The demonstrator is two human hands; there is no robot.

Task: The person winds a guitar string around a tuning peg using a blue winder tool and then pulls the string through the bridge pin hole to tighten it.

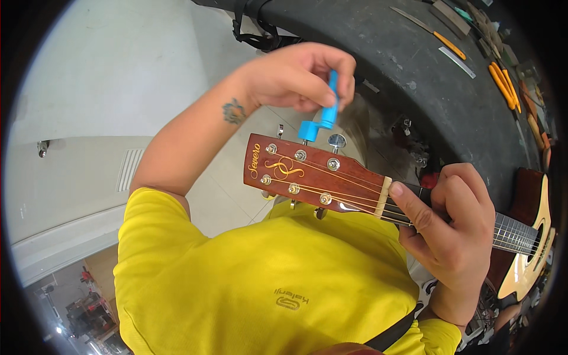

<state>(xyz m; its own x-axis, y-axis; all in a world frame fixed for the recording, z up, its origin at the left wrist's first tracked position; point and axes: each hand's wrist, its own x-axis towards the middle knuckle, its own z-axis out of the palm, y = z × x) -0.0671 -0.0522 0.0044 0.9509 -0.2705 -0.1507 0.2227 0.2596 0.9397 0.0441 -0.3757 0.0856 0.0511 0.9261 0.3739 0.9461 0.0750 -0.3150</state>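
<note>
An acoustic guitar lies across in front of me, its reddish-brown headstock to the left and its pale-topped body at the far right. In my left hand is a blue string winder, gripped by its upright handle. The winder's socket end sits over the middle tuning peg on the headstock's far side, hiding that peg's button. My right hand is closed around the neck beside the pale nut. One of its fingertips rests on the strings at the nut; the other fingers are curled.
A dark workbench curves along the top and right. On it lie an orange-handled blade, a metal ruler, orange-handled pliers and other tools. A black strap hangs at the top. A white surface fills the upper left.
</note>
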